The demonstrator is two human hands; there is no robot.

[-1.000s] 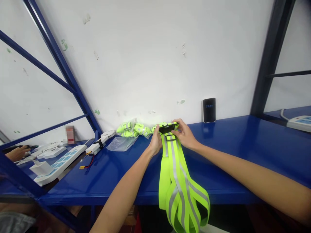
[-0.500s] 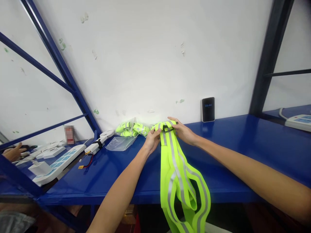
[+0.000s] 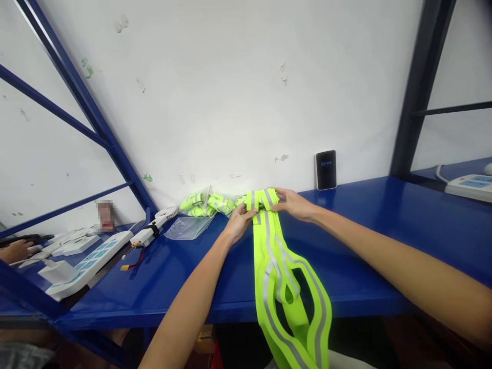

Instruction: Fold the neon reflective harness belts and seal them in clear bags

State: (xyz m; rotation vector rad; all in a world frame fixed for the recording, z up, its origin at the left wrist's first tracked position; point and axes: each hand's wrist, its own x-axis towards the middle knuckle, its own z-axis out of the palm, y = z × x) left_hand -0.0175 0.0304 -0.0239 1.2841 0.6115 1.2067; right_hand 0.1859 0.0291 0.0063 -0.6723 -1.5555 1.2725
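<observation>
Neon yellow-green reflective straps [image 3: 269, 246] with silver stripes, apparently a reflective vest, lie over the blue table and hang past its front edge in loops. At its upper end, folded into a short bundle, my left hand [image 3: 240, 221] pinches the left side. My right hand [image 3: 294, 204] grips the right side of the same fold, thumb in front and fingers behind. Just behind and to the left, more bright yellow-green reflective straps [image 3: 209, 203] lie in clear plastic. A flat clear plastic bag [image 3: 188, 227] rests in front of them.
A black-screened device [image 3: 326, 170] leans on the wall. On the left are a white fan [image 3: 167, 211], a wire with a yellow connector [image 3: 130, 265] and a power strip [image 3: 92, 264]. Another person's hand [image 3: 15, 251] shows at far left. Another power strip [image 3: 472, 187] lies right.
The folded upper end has turned over between my hands, and the dark piece seen there is now hidden. The hanging loops have shifted slightly. The view has moved a little.
</observation>
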